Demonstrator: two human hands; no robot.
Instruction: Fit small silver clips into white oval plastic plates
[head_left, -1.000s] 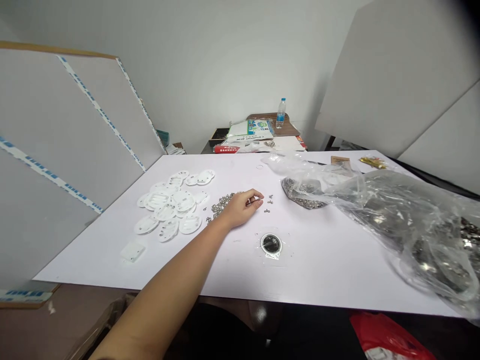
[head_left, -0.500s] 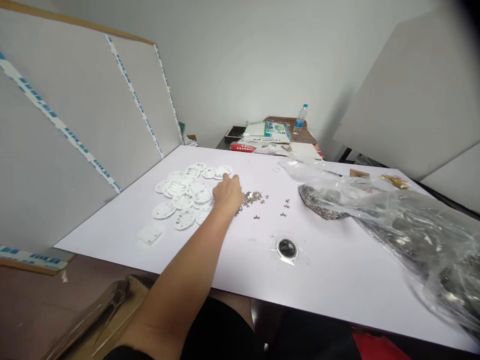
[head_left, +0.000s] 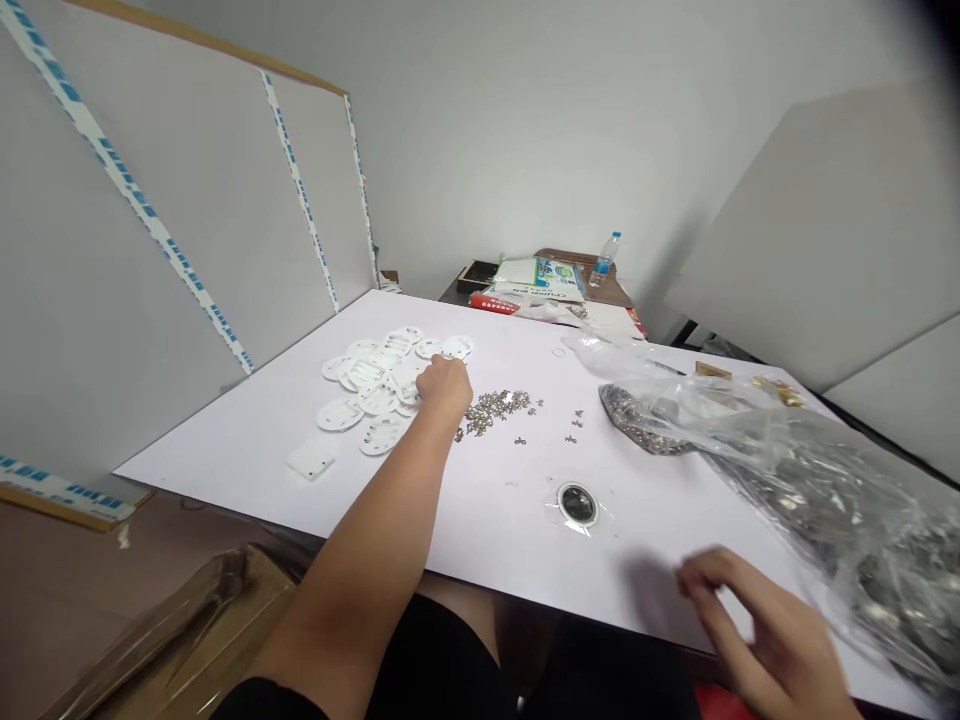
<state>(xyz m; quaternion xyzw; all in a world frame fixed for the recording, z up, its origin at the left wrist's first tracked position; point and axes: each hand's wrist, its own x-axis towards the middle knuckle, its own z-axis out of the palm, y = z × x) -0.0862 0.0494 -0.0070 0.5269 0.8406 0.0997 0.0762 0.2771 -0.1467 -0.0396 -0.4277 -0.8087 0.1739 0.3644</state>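
Observation:
My left hand (head_left: pixel 444 384) reaches far across the white table (head_left: pixel 480 520), its curled fingers resting on a spread of white round plastic discs (head_left: pixel 375 382). I cannot make out whether it holds one. Just right of it lies a heap of small metal clips (head_left: pixel 493 408), with a few loose ones farther right. My right hand (head_left: pixel 757 625) hovers over the table's near edge at the lower right, blurred, fingers loosely bent and apart, with nothing visible in it.
A small round black-and-silver piece in clear wrap (head_left: pixel 577 503) lies near the table's middle. A large clear plastic bag (head_left: pixel 810 465) of metal parts covers the right side. A white square piece (head_left: pixel 310 461) lies at left. Boxes and a water bottle (head_left: pixel 606 259) stand behind.
My left hand moved left from the metal clips onto the white discs. My right hand came into view at the lower right. The view swung left.

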